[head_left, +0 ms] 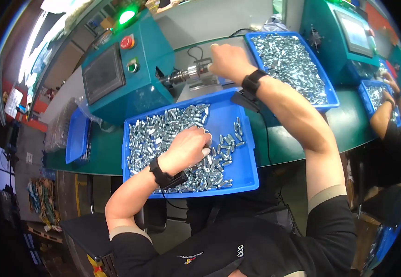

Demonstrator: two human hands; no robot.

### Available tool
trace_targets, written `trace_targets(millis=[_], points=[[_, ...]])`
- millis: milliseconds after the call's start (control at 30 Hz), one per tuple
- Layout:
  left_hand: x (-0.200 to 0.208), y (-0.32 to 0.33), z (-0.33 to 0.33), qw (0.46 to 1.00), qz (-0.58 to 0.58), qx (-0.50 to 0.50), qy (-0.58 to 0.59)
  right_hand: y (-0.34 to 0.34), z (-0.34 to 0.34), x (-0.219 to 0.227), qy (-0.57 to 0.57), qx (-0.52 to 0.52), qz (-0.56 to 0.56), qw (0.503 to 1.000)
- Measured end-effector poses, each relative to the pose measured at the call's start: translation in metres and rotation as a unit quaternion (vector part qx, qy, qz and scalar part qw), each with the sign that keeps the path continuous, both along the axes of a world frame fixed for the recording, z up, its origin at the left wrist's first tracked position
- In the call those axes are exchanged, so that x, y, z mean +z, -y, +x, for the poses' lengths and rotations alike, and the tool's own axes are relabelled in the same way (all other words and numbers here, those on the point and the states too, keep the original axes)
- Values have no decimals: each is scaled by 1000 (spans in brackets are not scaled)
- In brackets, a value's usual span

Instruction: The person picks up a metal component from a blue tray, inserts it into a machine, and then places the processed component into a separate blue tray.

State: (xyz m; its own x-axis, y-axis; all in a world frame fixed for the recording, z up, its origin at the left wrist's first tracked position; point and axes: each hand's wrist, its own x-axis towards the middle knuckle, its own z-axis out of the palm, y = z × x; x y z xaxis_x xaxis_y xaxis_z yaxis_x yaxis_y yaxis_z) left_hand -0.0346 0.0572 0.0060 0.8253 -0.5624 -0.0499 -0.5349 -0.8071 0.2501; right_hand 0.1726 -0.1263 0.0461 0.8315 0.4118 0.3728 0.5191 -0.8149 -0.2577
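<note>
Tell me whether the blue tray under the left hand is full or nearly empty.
Partly full. Small silver metal parts cover the left side of the blue tray, where the left hand rests; its right side shows bare blue.

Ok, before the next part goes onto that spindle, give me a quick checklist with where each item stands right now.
1. Right hand at the machine's spindle: ok, fingers on its tip.
2. Part seated on the spindle: cannot tell, the hand hides it.
3. Left hand on supply: ok, resting on small metal parts in the near blue tray.
4. Next part gripped by the left hand: cannot tell.
5. Far blue tray: ok, holds a heap of parts.
6. Red stop button unobstructed: ok.
</note>
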Motion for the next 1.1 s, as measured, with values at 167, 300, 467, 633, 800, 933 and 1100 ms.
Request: trace_targets(millis=[167,300,467,633,800,933,1100], points=[[1,9,-2,1000,-14,27,-6,11,-7,13,-17,-7,14,1000],[10,8,-11,993,-75,88,-10,66,-19,13,-44,-51,-22,998],[29,4,13,986,-146,57,64,185,-34,0,-70,-163,-54,983],[53,14,77,969,-187,36,159,200,-48,-32,68,-101,70,990],[55,28,139,964,-163,59,203,140,-61,-44,7,4,222,975],[49,38,170,965,-118,65,227,122,-65,-57,-11,30,309,950],[42,38,183,964,-85,62,242,123,-64,-59,-19,37,328,944]])
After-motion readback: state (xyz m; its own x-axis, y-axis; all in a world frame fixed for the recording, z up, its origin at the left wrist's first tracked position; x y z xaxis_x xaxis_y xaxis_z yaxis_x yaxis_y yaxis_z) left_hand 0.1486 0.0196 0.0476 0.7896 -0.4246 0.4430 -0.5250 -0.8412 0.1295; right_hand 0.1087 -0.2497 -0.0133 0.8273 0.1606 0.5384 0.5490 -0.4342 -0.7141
